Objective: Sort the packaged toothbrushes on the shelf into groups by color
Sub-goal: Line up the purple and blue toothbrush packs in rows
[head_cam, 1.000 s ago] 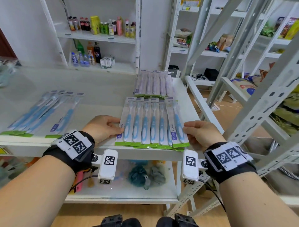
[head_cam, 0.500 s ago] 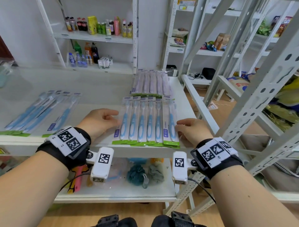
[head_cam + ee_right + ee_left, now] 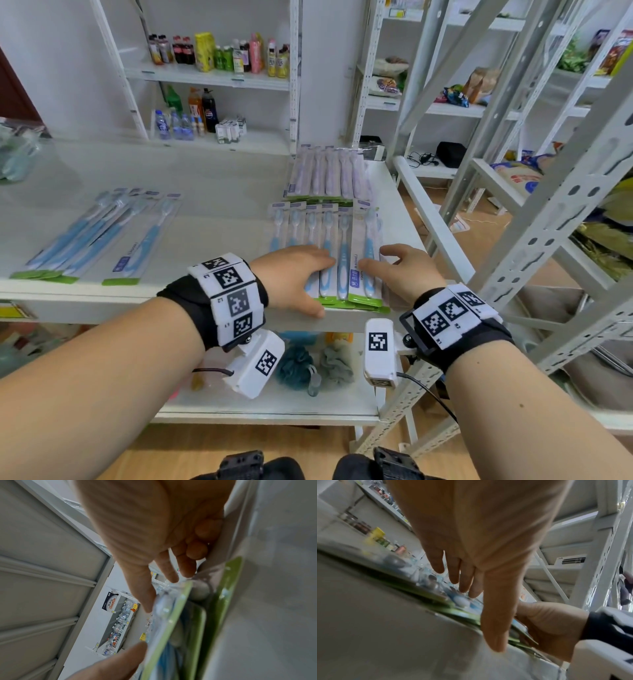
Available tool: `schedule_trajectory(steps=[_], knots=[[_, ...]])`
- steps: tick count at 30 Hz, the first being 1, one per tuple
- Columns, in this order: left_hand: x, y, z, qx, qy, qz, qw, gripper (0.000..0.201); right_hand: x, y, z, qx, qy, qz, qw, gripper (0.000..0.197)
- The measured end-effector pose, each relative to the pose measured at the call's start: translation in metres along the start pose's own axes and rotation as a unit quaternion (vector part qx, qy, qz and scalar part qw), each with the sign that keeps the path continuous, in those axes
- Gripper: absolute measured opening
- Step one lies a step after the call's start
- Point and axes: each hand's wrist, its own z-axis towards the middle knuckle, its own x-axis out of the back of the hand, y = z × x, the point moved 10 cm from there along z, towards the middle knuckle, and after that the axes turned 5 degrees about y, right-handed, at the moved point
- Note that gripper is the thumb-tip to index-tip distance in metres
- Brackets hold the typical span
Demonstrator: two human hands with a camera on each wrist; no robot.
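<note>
A row of blue packaged toothbrushes (image 3: 342,240) lies at the front right of the white shelf (image 3: 212,246), the packs overlapping one another. My left hand (image 3: 294,274) lies flat on their lower left part, fingers straight, thumb at the shelf's front edge. My right hand (image 3: 400,270) is against the right side, thumb on the rightmost pack (image 3: 368,246), fingers bent at its edge. In the right wrist view that pack's green edge (image 3: 171,622) is tilted up under the thumb. Purple packs (image 3: 325,174) lie just behind, and a second blue group (image 3: 102,236) lies far left.
The shelf's right edge and a slanted white upright (image 3: 534,240) stand close to my right hand. Bath sponges (image 3: 298,368) sit on the shelf below. Bottles (image 3: 219,51) fill racks behind. Bare shelf separates the two blue groups.
Both hands have closed in on the blue row: the left slid right onto the packs, the right pushed left. The row is narrower and its packs now overlap.
</note>
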Motion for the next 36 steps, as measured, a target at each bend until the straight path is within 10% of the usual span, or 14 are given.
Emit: schedule_trajectory(steps=[36], knots=[[0.028, -0.015, -0.012, 0.035, 0.07, -0.066, 0.995, 0.069, -0.006, 0.006, 0.004, -0.052, -0.026, 0.069, 0.996, 0.069]])
